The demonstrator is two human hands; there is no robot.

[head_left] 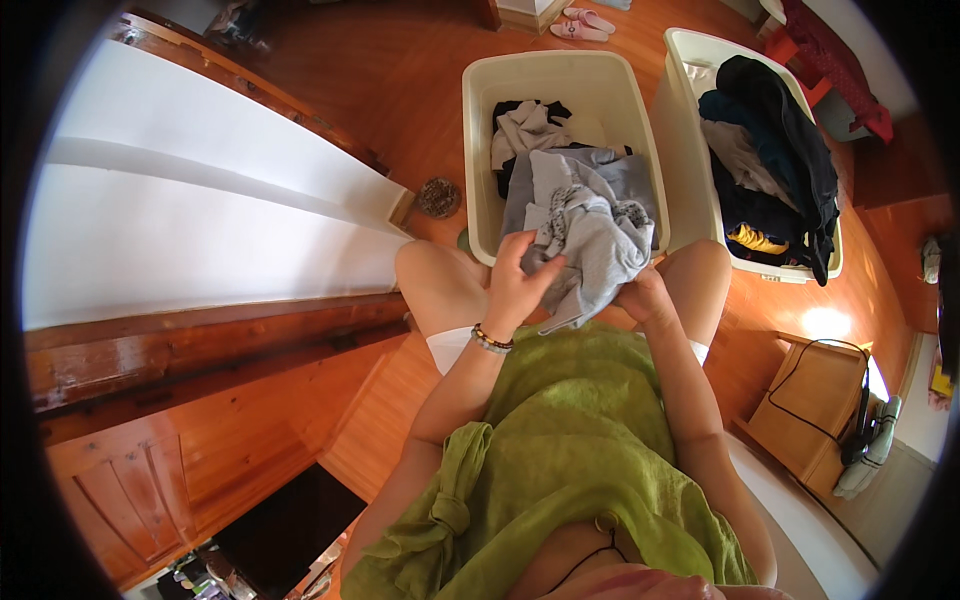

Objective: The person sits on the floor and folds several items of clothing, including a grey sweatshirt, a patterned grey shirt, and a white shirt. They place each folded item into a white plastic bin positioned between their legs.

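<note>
A light grey garment with black patterned parts (592, 232) lies bunched over the near rim of a cream plastic bin (562, 64). My right hand (646, 295) grips its lower right edge, the fingers partly hidden by cloth. At its left side is my left hand (519, 279), thumb and fingers apart, touching the cloth; whether it holds any is hard to see. Under the garment, inside the bin, lie a flat grey cloth (517, 191) and, farther back, a crumpled beige cloth (529, 127) with black cloth around it.
Right of this bin stands a second cream bin (679, 120) heaped with dark clothes (780, 127). A white wall (225, 202) runs along the left. A round patterned object (439, 198) sits on the wooden floor, pink slippers (583, 25) lie at the back, and a wooden stool-like piece (806, 397) is at right.
</note>
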